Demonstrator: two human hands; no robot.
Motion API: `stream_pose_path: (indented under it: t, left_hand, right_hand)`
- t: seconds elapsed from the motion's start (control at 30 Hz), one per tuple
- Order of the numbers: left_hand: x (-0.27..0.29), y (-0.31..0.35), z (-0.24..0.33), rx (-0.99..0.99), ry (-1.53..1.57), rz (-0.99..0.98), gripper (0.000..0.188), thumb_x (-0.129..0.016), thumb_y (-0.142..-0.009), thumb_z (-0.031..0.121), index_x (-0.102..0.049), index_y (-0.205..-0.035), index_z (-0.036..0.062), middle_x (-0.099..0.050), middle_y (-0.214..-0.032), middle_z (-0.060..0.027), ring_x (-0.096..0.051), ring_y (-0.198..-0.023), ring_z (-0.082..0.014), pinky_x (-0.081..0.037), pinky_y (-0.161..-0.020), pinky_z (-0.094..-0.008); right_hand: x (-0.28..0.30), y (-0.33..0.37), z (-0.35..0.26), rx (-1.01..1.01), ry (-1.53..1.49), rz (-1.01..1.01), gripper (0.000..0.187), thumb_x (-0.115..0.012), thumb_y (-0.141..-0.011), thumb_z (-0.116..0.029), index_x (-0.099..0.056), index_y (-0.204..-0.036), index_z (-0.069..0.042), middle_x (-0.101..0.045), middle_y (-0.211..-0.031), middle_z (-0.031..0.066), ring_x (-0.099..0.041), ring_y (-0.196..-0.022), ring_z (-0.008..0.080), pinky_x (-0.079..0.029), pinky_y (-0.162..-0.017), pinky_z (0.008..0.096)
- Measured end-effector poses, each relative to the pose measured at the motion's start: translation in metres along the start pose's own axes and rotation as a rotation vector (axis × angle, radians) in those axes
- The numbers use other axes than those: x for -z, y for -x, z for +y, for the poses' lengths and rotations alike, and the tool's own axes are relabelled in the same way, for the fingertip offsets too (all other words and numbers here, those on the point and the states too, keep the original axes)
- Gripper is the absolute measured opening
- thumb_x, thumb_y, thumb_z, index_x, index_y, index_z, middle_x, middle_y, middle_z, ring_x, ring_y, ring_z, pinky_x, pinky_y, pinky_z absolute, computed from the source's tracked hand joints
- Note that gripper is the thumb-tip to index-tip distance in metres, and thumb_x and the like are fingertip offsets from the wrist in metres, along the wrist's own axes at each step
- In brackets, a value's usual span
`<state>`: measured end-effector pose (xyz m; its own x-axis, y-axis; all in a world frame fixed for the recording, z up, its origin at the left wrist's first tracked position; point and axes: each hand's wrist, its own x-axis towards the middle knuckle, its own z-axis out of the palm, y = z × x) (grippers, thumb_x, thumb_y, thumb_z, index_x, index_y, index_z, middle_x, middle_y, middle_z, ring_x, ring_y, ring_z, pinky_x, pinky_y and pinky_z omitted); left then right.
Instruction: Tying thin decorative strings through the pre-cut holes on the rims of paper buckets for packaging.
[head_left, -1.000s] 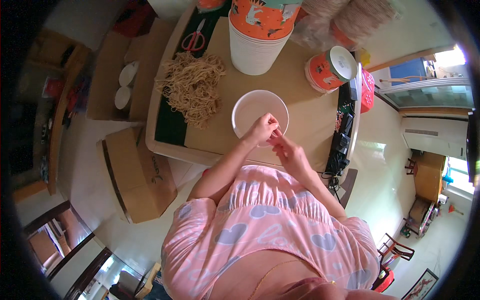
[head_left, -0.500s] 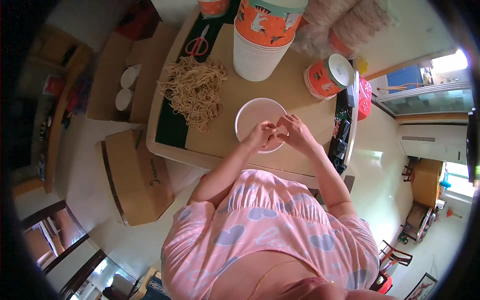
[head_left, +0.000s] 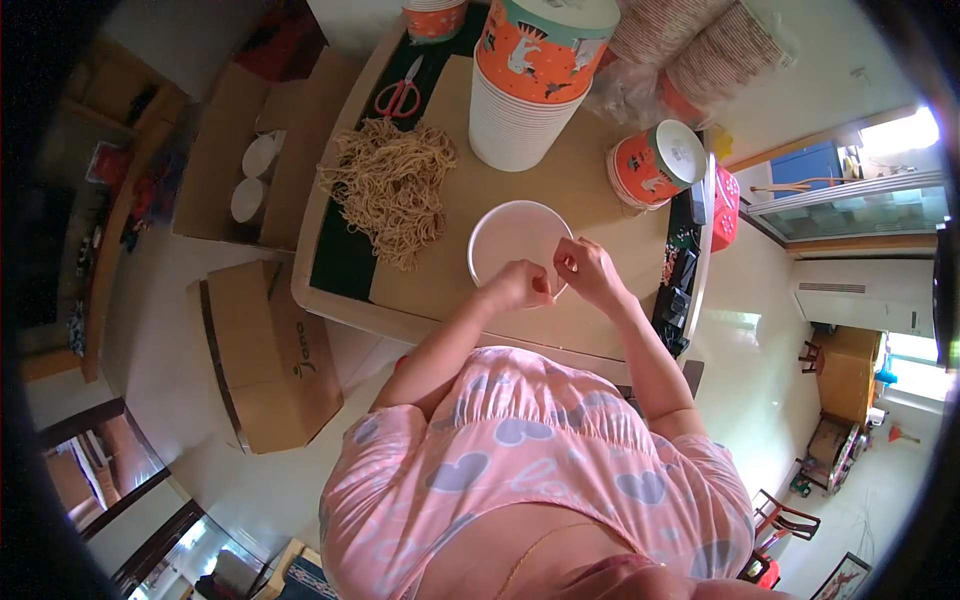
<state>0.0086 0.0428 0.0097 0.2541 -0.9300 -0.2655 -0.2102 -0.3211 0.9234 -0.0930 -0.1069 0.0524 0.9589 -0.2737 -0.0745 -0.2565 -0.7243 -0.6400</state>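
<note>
A white paper bucket (head_left: 505, 235) stands on the cardboard-covered table in front of me, its open mouth facing up. At its near rim my left hand (head_left: 522, 285) is closed, the fingers curled and pinched together. Close beside it on the right, my right hand (head_left: 588, 272) is also closed, thumb against fingers. Whatever lies between the fingertips is too small or hidden to make out. Left of the bucket is a loose heap of beige cords (head_left: 392, 190). Beyond the bucket rises a tall stack of paper buckets (head_left: 518, 125), with orange animal-patterned ones on top.
Red-handled scissors (head_left: 399, 95) lie behind the cords. An orange patterned bucket (head_left: 640, 168) rests at the table's right, near small black boxes (head_left: 678, 290) along the edge. Bagged stacks of paper rims (head_left: 725, 55) fill the far right. Cardboard boxes (head_left: 265, 360) stand on the floor at left.
Both hands have drawn slightly nearer to me, from over the bucket's mouth to its near rim. My right hand's fingers, more spread before, have curled in.
</note>
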Motion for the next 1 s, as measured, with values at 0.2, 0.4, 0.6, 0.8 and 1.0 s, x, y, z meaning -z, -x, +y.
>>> stream_pose_path:
  t: [0.2,0.4,0.6,0.8,1.0]
  left_hand:
    - [0.004,0.002,-0.007,-0.053,0.071,0.053,0.012,-0.069,-0.074,0.009,-0.062,-0.079,0.0018,-0.065,-0.070,-0.0065,-0.060,-0.063,-0.0121,-0.048,-0.058,-0.0290]
    - [0.000,0.000,-0.005,0.006,0.347,0.099,0.004,-0.062,-0.077,0.006,-0.059,-0.077,0.0032,-0.057,-0.061,-0.0049,-0.056,-0.057,-0.0107,-0.045,-0.053,-0.0296]
    - [0.003,0.005,-0.001,-0.221,0.041,0.114,0.006,-0.060,-0.074,0.003,-0.064,-0.077,0.0052,-0.059,-0.066,-0.0075,-0.059,-0.060,-0.0186,-0.047,-0.057,-0.0333]
    - [-0.001,0.009,0.010,-0.333,-0.147,0.405,0.012,-0.060,-0.071,-0.001,-0.067,-0.078,0.0061,-0.058,-0.073,-0.0114,-0.059,-0.064,-0.0264,-0.047,-0.061,-0.0363]
    - [0.001,0.010,0.018,-0.253,0.023,0.360,0.013,-0.057,-0.071,-0.006,-0.065,-0.075,0.0038,-0.054,-0.074,-0.0113,-0.059,-0.067,-0.0261,-0.046,-0.061,-0.0359]
  right_hand:
    - [0.006,-0.001,-0.006,-0.003,-0.077,-0.006,0.010,-0.064,-0.077,-0.008,-0.063,-0.086,-0.004,-0.060,-0.073,0.0136,-0.059,-0.069,0.0288,-0.048,-0.063,0.0375]
    - [0.005,-0.002,-0.004,-0.005,-0.104,0.022,0.009,-0.065,-0.079,-0.009,-0.062,-0.085,-0.003,-0.059,-0.071,0.0140,-0.058,-0.065,0.0274,-0.047,-0.061,0.0360]
    - [0.005,-0.003,0.001,0.000,-0.181,0.034,0.007,-0.061,-0.080,-0.007,-0.061,-0.084,-0.002,-0.060,-0.072,0.0153,-0.059,-0.063,0.0258,-0.047,-0.059,0.0348]
    - [0.004,-0.001,0.001,0.026,-0.151,0.016,0.007,-0.059,-0.081,-0.009,-0.061,-0.084,-0.003,-0.060,-0.070,0.0132,-0.058,-0.061,0.0232,-0.047,-0.058,0.0325]
    - [0.005,-0.001,0.000,-0.032,-0.177,0.008,0.008,-0.058,-0.082,-0.010,-0.060,-0.085,-0.003,-0.062,-0.071,0.0105,-0.059,-0.061,0.0196,-0.048,-0.059,0.0310]
